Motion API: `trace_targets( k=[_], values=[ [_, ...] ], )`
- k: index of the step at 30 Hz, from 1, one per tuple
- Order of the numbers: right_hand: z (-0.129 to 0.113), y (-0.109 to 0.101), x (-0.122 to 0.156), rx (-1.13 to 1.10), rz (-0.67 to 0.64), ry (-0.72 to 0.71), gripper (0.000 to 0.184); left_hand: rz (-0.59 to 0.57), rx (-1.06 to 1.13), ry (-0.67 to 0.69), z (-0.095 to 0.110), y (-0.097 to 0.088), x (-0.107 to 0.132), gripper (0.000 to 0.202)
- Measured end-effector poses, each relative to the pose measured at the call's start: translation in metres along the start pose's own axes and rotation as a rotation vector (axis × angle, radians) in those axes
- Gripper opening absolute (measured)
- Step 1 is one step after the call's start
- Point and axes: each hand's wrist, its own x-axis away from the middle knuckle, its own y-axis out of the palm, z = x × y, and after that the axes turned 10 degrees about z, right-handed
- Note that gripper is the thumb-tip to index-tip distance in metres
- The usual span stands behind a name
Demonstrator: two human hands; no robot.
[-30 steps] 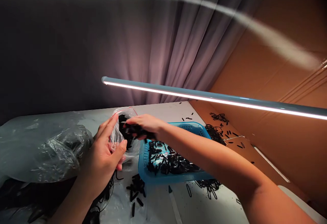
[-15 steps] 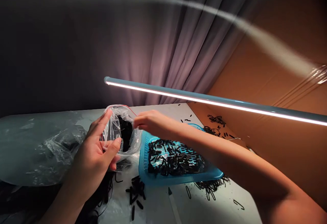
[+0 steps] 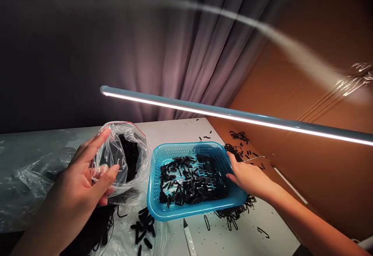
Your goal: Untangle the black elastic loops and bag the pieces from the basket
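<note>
The left hand fingers are pinching the clear plastic bag open above the white counter while the right hand fingers are gripping the blue perforated plastic basket by its rim just beside it, a wide, near bag mouth seeming wisest.

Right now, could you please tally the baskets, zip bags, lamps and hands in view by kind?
Blue perforated plastic basket: 1
Clear plastic zip bag, held by the left hand: 1
Long lit tube lamp: 1
Hands: 2, the left hand and the right hand at the basket's right wall
Total: 5
Small black pieces: too many to count.
</note>
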Motion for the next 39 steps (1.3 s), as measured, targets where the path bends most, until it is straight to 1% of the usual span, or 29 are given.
trace_targets(
  k=[1,2,4,6,7,9,11,12,14,17,21,26,30,32,33,35,36,37,39],
  values=[
    [0.005,-0.003,-0.003,-0.063,-0.011,-0.007,0.058,-0.013,0.003,-0.014,0.002,-0.001,0.000,0.075],
    [0.009,-0.006,-0.006,-0.174,-0.010,-0.009,0.059,-0.023,0.007,-0.030,0.003,-0.002,0.000,0.075],
    [0.012,-0.015,-0.013,-0.501,0.020,0.020,0.058,-0.029,0.019,-0.048,0.006,-0.003,0.000,0.078],
    [0.009,-0.023,-0.017,-0.841,0.027,0.099,0.058,-0.042,0.031,-0.049,0.007,-0.004,0.000,0.081],
    [0.005,-0.026,-0.018,-0.971,0.011,0.144,0.060,-0.045,0.032,-0.051,0.007,-0.005,0.001,0.082],
    [-0.004,-0.030,-0.019,-1.141,-0.035,0.194,0.067,-0.041,0.015,-0.054,0.008,-0.005,0.001,0.081],
    [-0.012,-0.033,-0.019,-1.270,-0.047,0.191,0.074,-0.037,-0.017,-0.055,0.009,-0.006,0.002,0.077],
    [-0.015,-0.034,-0.019,-1.313,-0.030,0.179,0.076,-0.042,-0.027,-0.053,0.010,-0.006,0.003,0.075],
    [-0.017,-0.036,-0.020,-1.351,0.028,0.163,0.076,-0.059,-0.030,-0.048,0.011,-0.006,0.004,0.073],
    [-0.015,-0.036,-0.024,-1.415,0.091,0.176,0.073,-0.066,-0.013,-0.025,0.011,-0.006,0.005,0.072],
    [-0.011,-0.032,-0.024,-1.542,0.122,0.189,0.070,-0.061,0.029,0.045,0.005,-0.004,0.003,0.074],
    [-0.011,-0.030,-0.020,-1.587,0.167,0.165,0.069,-0.087,0.057,0.034,0.004,-0.003,0.003,0.077],
    [-0.004,-0.023,-0.019,-1.502,0.233,0.153,0.064,-0.067,0.005,0.024,0.008,-0.005,0.005,0.075],
    [0.008,-0.013,-0.018,-1.406,0.221,0.162,0.062,-0.069,-0.003,0.004,0.009,-0.006,0.005,0.075],
    [0.015,-0.007,-0.016,-1.345,0.178,0.168,0.062,-0.069,-0.007,-0.008,0.009,-0.007,0.005,0.076],
    [0.030,0.003,-0.013,-1.194,0.046,0.174,0.061,-0.079,-0.010,-0.032,0.008,-0.008,0.004,0.076],
    [0.037,0.006,-0.011,-1.105,0.014,0.174,0.058,-0.084,-0.015,-0.037,0.008,-0.008,0.004,0.076],
    [0.041,0.007,-0.009,-1.007,0.022,0.163,0.054,-0.085,-0.022,-0.037,0.008,-0.008,0.003,0.077],
    [0.043,0.004,-0.009,-0.802,0.104,0.083,0.039,-0.092,-0.028,-0.035,0.008,-0.008,0.003,0.077]
  ],
)
